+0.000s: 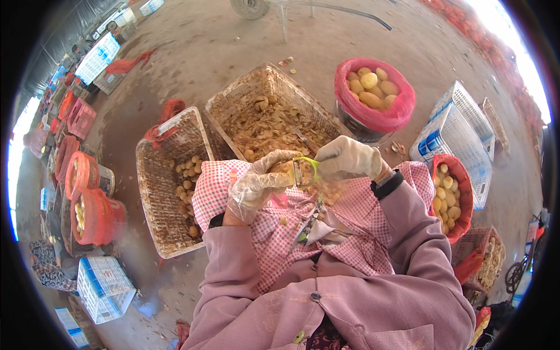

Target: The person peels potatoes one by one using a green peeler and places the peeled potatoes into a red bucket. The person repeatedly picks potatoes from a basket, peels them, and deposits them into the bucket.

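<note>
My left hand (pixel 261 178), in a thin clear plastic glove, holds a partly hidden potato (pixel 286 168) over my lap. In my white-gloved right hand (pixel 348 158) is a Y-shaped peeler (pixel 300 173) with a light green frame, its metal blade lying against the potato. Below both hands a pink checked apron (pixel 280 223) covers my lap, with peel scraps on it. Just beyond the hands stands a stained plastic crate (pixel 275 70) holding a heap of peelings (pixel 267 127). A knife (pixel 306 139) with a brown handle lies on that heap.
Left of my lap, a dirty crate (pixel 151 192) holds unpeeled potatoes (pixel 186 175). Peeled potatoes fill a pink net-lined bucket (pixel 375 94) ahead and a red net bag (pixel 446 197) at right. White crates (pixel 459 140) stand beyond. Another person (pixel 48 267) is at far left.
</note>
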`<action>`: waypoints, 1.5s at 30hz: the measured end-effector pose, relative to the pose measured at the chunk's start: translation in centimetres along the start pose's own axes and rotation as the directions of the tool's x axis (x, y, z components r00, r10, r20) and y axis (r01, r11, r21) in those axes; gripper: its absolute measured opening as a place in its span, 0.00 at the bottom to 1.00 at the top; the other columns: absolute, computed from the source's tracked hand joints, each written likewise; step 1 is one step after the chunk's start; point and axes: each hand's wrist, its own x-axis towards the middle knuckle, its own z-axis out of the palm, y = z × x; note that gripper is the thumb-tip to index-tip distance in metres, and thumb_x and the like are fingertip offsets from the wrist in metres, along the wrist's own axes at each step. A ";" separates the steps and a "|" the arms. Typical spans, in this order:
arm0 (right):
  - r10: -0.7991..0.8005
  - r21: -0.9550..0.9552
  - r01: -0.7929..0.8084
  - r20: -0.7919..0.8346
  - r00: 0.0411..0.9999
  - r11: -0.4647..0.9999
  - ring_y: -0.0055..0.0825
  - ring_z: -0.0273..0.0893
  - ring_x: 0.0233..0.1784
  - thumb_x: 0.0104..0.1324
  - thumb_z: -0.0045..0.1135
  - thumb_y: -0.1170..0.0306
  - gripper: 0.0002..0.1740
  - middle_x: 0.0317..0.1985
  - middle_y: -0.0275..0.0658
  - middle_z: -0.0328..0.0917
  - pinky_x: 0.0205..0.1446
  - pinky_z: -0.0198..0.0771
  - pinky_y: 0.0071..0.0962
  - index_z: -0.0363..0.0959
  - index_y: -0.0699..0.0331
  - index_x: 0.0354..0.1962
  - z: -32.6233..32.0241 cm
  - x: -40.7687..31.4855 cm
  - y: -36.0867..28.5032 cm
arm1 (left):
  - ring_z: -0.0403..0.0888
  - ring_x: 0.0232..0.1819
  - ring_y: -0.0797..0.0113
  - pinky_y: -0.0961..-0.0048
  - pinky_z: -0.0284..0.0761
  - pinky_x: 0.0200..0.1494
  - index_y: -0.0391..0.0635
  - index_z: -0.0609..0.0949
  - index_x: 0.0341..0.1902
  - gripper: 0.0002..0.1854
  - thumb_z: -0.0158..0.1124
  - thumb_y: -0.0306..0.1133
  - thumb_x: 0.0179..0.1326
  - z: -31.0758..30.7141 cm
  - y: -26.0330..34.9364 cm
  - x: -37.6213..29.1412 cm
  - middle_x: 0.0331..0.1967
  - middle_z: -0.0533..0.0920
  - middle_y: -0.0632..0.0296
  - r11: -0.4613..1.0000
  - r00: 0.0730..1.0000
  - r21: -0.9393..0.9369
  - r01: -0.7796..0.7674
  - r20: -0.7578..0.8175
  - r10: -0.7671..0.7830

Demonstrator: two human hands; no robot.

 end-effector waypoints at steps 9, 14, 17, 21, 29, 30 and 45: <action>0.181 0.019 -0.181 -0.199 0.963 0.983 0.15 0.71 0.22 0.63 0.56 0.69 0.08 0.21 0.32 0.76 0.25 0.68 0.22 0.78 0.66 0.31 -1.9 -1.4 1.6 | 0.78 0.46 0.69 0.76 0.75 0.51 0.36 0.75 0.58 0.39 0.77 0.29 0.36 -1.3 -1.1 0.9 0.45 0.81 0.60 0.987 0.989 0.062 -0.145 -0.019 0.147; 0.109 -0.018 -0.109 -0.029 0.994 0.994 0.16 0.73 0.28 0.58 0.61 0.70 0.10 0.24 0.37 0.77 0.30 0.69 0.22 0.80 0.66 0.37 0.4 -0.2 -1.3 | 0.77 0.49 0.70 0.75 0.73 0.55 0.35 0.76 0.57 0.39 0.79 0.28 0.35 -2.3 -1.7 1.3 0.46 0.80 0.61 0.980 0.994 0.172 -0.105 0.010 0.105; 0.100 0.030 -0.100 -0.023 0.995 0.995 0.15 0.71 0.28 0.58 0.61 0.70 0.11 0.24 0.33 0.77 0.32 0.69 0.21 0.80 0.67 0.37 0.3 0.0 -0.3 | 0.77 0.49 0.71 0.75 0.72 0.55 0.34 0.76 0.56 0.36 0.78 0.28 0.37 -1.5 -0.9 1.1 0.47 0.80 0.61 0.973 0.997 0.217 -0.083 0.026 0.079; 0.104 0.075 -0.104 0.004 0.995 0.992 0.13 0.69 0.21 0.61 0.60 0.67 0.11 0.20 0.30 0.76 0.25 0.64 0.18 0.82 0.68 0.34 -0.2 -0.4 0.5 | 0.78 0.46 0.72 0.76 0.73 0.53 0.33 0.77 0.55 0.33 0.76 0.28 0.40 -1.5 -1.6 1.4 0.44 0.81 0.61 0.954 0.999 0.295 -0.047 0.040 0.037; -0.171 -0.172 0.165 -0.019 0.985 0.971 0.14 0.69 0.19 0.60 0.62 0.66 0.10 0.18 0.30 0.75 0.24 0.63 0.18 0.82 0.65 0.32 -1.9 -0.8 3.7 | 0.79 0.45 0.70 0.74 0.74 0.53 0.35 0.80 0.51 0.33 0.75 0.32 0.34 -1.4 -0.9 0.9 0.42 0.82 0.61 0.921 1.000 0.388 -0.023 0.014 0.018; 0.067 -0.112 -0.077 -0.089 0.994 0.991 0.15 0.69 0.19 0.60 0.62 0.67 0.09 0.19 0.30 0.75 0.23 0.63 0.19 0.82 0.66 0.32 -2.9 -1.5 3.0 | 0.79 0.45 0.69 0.74 0.74 0.53 0.35 0.80 0.51 0.34 0.75 0.33 0.33 -1.6 -0.9 0.4 0.41 0.83 0.60 0.945 0.998 0.323 -0.058 0.012 0.057; 0.145 0.071 -0.143 -0.022 0.989 0.987 0.14 0.71 0.21 0.60 0.62 0.67 0.11 0.22 0.30 0.77 0.26 0.67 0.18 0.82 0.67 0.35 -0.4 -1.2 0.3 | 0.78 0.51 0.72 0.75 0.74 0.55 0.37 0.76 0.57 0.34 0.75 0.25 0.41 -1.0 -0.8 0.8 0.49 0.80 0.62 0.955 0.998 0.294 -0.022 0.058 0.005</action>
